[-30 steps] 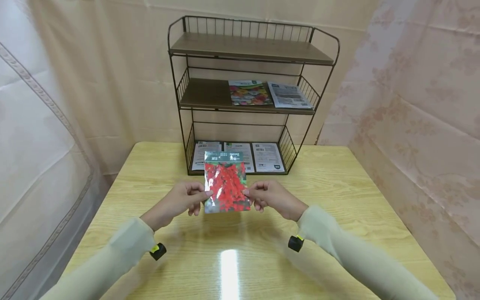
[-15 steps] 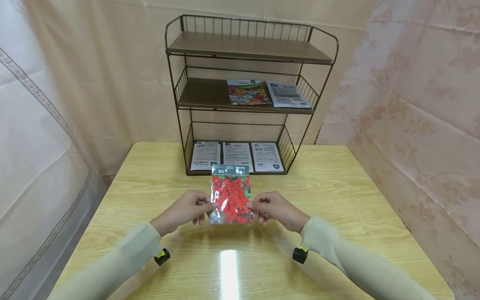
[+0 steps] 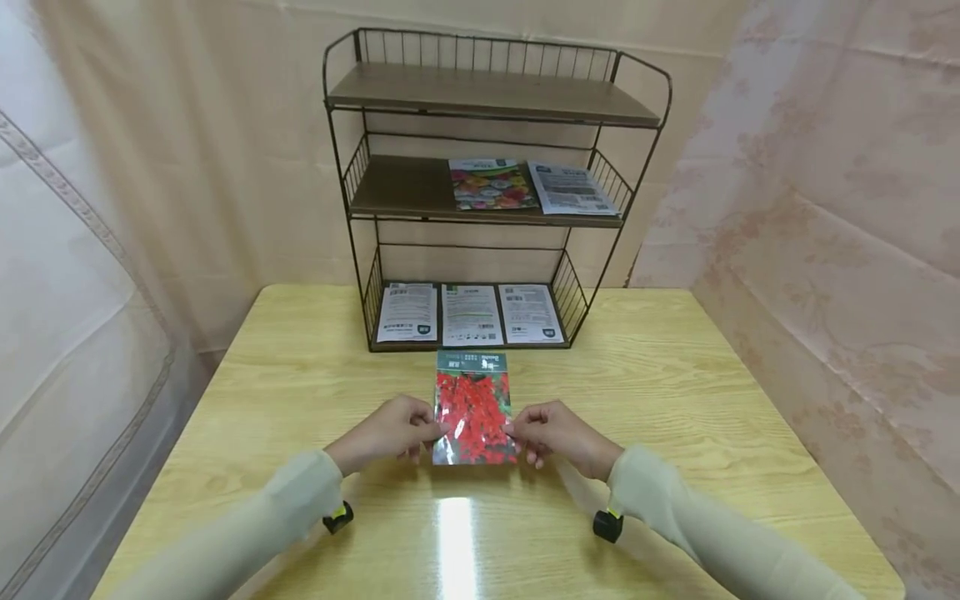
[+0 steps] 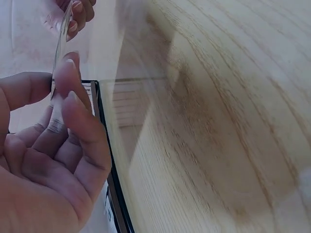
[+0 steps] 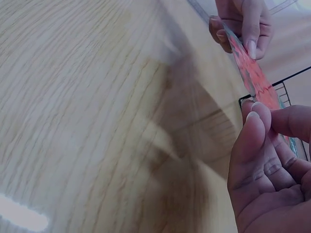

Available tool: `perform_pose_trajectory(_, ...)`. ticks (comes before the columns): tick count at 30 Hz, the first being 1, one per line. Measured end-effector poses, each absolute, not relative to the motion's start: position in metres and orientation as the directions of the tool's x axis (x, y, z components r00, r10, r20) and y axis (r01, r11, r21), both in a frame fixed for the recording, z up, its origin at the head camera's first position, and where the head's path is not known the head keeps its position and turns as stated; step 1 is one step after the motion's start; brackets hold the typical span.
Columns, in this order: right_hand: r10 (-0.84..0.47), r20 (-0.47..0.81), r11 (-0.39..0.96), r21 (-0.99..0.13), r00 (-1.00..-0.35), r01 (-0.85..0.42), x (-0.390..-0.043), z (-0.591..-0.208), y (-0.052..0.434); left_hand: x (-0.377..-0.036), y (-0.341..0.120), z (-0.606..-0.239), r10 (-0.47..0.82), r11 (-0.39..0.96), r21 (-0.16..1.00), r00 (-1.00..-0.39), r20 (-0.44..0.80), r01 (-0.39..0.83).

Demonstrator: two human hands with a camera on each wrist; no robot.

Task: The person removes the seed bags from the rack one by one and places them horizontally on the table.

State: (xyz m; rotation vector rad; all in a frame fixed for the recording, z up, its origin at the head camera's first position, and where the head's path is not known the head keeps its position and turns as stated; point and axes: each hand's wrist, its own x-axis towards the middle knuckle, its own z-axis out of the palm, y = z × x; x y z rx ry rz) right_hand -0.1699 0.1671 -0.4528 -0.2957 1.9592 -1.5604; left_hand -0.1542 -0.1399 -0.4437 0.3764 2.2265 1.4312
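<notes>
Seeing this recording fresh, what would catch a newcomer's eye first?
The red packet, pinched at its sides by the left grip and right grip above the table. Then the dark rack behind it, with more packets on its lower two shelves.

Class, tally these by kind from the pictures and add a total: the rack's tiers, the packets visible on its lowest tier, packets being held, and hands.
Rack tiers: 3
Lowest-tier packets: 3
Red-flowered packet, held: 1
Hands: 2
Total: 9
</notes>
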Motion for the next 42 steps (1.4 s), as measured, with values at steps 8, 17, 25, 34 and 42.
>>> perform_pose_trajectory(8,-0.526,-0.342,0.291,-0.933,-0.779,0.212,-0.169,-0.465,0.17,-0.154,-0.136,-0.456,0.475,0.45,0.893,-0.843,-0.253,-0.014)
perform_pose_trajectory(17,-0.527,-0.347,0.313,-0.928,-0.776,0.202,-0.175,-0.467,0.171,-0.162,-0.13,-0.451,0.485,0.554,0.83,-0.835,-0.26,0.064)
perform_pose_trajectory(25,-0.51,-0.378,0.352,-0.911,-0.773,0.213,-0.18,-0.472,0.169,-0.171,-0.128,-0.454,0.504,0.581,0.81,-0.815,-0.286,0.075)
perform_pose_trajectory(34,-0.48,-0.418,0.39,-0.889,-0.771,0.239,-0.186,-0.475,0.165,-0.181,-0.129,-0.458,0.528,0.567,0.823,-0.78,-0.335,0.03)
perform_pose_trajectory(42,-0.468,-0.462,0.46,-0.855,-0.753,0.239,-0.186,-0.474,0.163,-0.183,-0.13,-0.462,0.526,0.592,0.805,-0.774,-0.354,0.034)
